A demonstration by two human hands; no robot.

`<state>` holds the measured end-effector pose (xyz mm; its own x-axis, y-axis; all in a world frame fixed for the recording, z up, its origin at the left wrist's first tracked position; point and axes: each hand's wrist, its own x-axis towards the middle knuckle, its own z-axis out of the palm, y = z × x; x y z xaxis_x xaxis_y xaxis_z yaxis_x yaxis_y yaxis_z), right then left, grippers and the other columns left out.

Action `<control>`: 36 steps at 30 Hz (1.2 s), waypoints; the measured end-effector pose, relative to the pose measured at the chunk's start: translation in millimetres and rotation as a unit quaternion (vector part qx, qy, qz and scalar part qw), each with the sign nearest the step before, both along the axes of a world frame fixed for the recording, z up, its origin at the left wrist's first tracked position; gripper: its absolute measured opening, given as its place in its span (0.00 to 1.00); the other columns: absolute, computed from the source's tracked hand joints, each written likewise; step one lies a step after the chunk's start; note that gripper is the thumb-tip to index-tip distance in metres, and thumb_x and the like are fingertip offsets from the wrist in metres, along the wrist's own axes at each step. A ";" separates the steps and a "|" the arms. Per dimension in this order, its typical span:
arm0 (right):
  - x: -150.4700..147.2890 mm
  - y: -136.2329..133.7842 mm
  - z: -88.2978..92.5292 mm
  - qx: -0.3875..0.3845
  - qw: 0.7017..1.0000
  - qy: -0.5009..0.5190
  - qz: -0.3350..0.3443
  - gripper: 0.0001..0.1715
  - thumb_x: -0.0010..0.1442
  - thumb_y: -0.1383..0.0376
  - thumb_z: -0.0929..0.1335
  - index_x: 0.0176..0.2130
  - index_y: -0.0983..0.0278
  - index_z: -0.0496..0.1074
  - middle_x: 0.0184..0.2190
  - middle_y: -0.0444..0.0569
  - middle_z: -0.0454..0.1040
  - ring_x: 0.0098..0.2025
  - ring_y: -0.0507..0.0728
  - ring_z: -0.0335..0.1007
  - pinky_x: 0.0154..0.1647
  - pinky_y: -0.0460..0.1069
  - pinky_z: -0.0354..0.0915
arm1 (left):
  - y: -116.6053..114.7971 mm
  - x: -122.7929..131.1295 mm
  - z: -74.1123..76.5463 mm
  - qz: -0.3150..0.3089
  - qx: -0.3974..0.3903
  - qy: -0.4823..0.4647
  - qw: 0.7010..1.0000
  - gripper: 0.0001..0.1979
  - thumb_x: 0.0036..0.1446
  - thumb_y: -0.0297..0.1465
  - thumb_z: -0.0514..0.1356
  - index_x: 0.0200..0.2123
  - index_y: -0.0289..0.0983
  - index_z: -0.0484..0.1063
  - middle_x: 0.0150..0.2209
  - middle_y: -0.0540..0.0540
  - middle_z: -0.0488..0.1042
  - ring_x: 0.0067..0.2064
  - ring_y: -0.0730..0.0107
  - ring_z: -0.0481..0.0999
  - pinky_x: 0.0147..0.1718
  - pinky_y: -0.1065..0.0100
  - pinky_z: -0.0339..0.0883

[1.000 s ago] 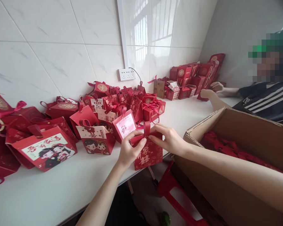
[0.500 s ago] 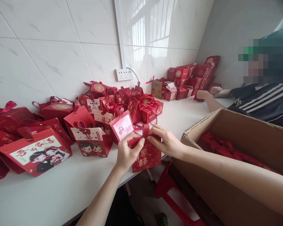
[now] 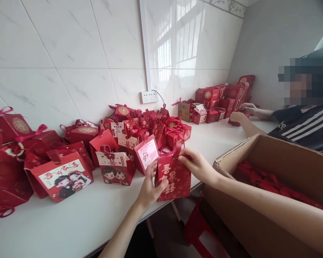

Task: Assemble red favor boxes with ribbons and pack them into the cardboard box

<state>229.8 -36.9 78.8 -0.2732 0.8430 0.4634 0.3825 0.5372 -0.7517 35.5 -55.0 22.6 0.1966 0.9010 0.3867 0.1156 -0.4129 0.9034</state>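
Both my hands hold one small red gift box with gold characters, just over the front edge of the white counter. My left hand grips its lower left side, thumb on the front face. My right hand pinches its top right corner beside the red ribbon loop. Just behind it stand a pink-faced red box and a box printed with a cartoon couple.
Many red gift boxes crowd the counter along the tiled wall, with a big one at left and a stack in the far corner. An open cardboard carton with red ribbons sits at right. Another person's arms rest beyond it. A red stool stands below.
The red box has been raised and turned upright, its front face now toward me. My left hand slid from its top down to its lower left side; the view tilted upward.
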 end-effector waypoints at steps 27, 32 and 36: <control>8.5 13.6 -2.8 -0.192 0.914 0.345 0.093 0.25 0.48 0.53 0.73 0.43 0.58 0.66 0.38 0.47 0.73 0.38 0.55 0.70 0.37 0.51 0.69 | -50.0 -11.0 37.3 0.112 0.226 0.075 0.965 0.39 0.43 0.25 0.65 0.58 0.42 0.54 0.55 0.39 0.61 0.57 0.52 0.63 0.52 0.55 0.64; 10.2 16.8 -8.1 -0.192 0.924 0.317 0.098 0.21 0.52 0.52 0.70 0.42 0.60 0.67 0.36 0.47 0.72 0.36 0.54 0.70 0.33 0.49 0.68 | -52.3 -8.7 34.7 0.129 0.212 0.069 0.966 0.41 0.44 0.27 0.65 0.60 0.42 0.51 0.55 0.38 0.61 0.55 0.53 0.65 0.50 0.55 0.65; 8.5 13.8 -6.4 -0.235 0.926 0.277 0.107 0.20 0.52 0.51 0.70 0.39 0.61 0.68 0.33 0.46 0.72 0.35 0.53 0.69 0.32 0.48 0.68 | -57.4 -1.2 38.2 0.173 0.260 0.092 0.945 0.43 0.45 0.29 0.65 0.62 0.42 0.49 0.57 0.38 0.61 0.56 0.51 0.64 0.52 0.54 0.64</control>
